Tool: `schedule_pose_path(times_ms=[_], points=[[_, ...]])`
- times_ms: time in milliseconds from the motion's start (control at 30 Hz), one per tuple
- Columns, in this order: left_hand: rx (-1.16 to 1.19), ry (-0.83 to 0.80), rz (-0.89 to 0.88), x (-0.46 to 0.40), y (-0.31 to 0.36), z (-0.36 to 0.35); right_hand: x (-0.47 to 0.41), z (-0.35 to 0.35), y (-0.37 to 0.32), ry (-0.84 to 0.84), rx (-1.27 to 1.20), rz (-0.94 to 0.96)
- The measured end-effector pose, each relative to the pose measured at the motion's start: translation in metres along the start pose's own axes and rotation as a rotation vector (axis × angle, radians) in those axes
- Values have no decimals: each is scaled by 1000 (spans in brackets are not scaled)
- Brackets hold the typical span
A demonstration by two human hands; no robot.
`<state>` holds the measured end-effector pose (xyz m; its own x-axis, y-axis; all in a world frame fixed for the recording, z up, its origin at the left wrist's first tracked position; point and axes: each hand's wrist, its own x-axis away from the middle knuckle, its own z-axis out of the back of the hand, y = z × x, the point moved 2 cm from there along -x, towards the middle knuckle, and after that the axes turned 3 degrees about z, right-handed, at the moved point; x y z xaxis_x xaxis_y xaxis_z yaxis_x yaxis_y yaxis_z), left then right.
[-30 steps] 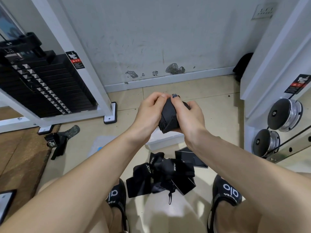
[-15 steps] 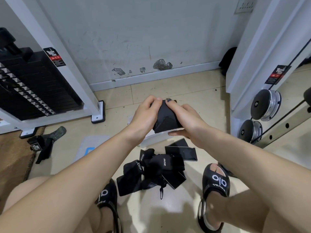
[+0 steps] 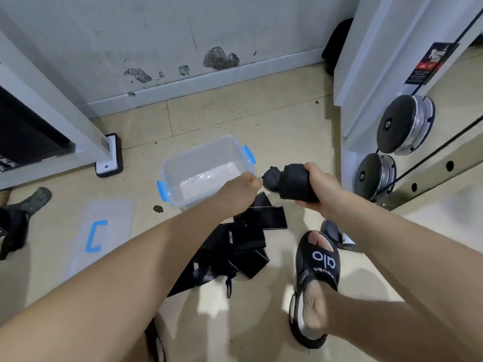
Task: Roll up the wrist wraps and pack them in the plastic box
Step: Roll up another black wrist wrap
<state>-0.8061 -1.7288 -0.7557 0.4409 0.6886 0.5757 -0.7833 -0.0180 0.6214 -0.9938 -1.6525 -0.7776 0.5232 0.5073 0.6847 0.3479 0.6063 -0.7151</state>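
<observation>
Head view, largest first: tiled floor; clear plastic box with blue clips, holding nothing visible; loose wrist wraps heaped nearer the feet; rolled wrap gripped in right hand, beside the box, not in it. Left hand pinching the roll's end. Risk: could spring open if released loosely, since nothing visibly fastens it

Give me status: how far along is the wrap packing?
Done: nothing packed; the plastic box looks empty, its lid lying on the floor. In hand: one rolled wrap gripped by the right hand, left hand at its end. Left: the loose wraps piled on the floor.
</observation>
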Motion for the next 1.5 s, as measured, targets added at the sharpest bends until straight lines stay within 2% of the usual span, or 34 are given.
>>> schedule_pose_path(times_ms=[133, 300, 400, 500, 667, 767, 867, 933, 967, 1033, 1100, 1133, 1200, 1233, 1300, 1367, 1433, 1500], points=[[-216, -108, -20, -38, -37, -31, -57, 3, 55, 124, -44, -132], [-457, -204, 21, -84, -98, -63, -120, -8, 106, 284, -233, -316], [-632, -230, 17, -99, -133, -79, -150, -10, 124, 346, -269, -315], [-772, -210, -23, -110, -156, -88, -173, -11, 141, 339, -273, -331], [-814, -150, -93, -112, -166, -91, -180, -16, 149, 342, -260, -365], [-690, -50, -97, -112, -164, -80, -172, -17, 146, 369, -351, -364], [-591, 39, -66, -109, -164, -62, -157, -21, 148, 344, -244, -289], [-646, 84, -57, -104, -162, -50, -144, -29, 152, 462, -129, -238], [-679, 120, -98, -100, -160, -46, -136, -33, 153, 548, -18, -236], [-757, 140, -345, -88, -152, -46, -127, -46, 154, 604, 123, -252], [-928, 14, -662, -77, -151, -66, -120, -69, 157, 429, 71, -204], [-1020, -88, -778, -70, -154, -82, -116, -78, 159, 330, 144, -124], [-1169, -216, -906, -58, -163, -109, -113, -89, 157, 156, 466, 114], [-1211, -246, -918, -55, -167, -118, -117, -94, 155, 65, 640, 252], [-1261, -197, -888, -57, -169, -127, -121, -103, 148, -133, 1047, 454], [-1334, -133, -845, -67, -172, -137, -130, -106, 148, -249, 1337, 506], [-1384, -156, -703, -77, -169, -139, -136, -106, 151, -270, 1429, 490], [-1389, -87, -638, -82, -166, -138, -139, -107, 151, -213, 1443, 517]])
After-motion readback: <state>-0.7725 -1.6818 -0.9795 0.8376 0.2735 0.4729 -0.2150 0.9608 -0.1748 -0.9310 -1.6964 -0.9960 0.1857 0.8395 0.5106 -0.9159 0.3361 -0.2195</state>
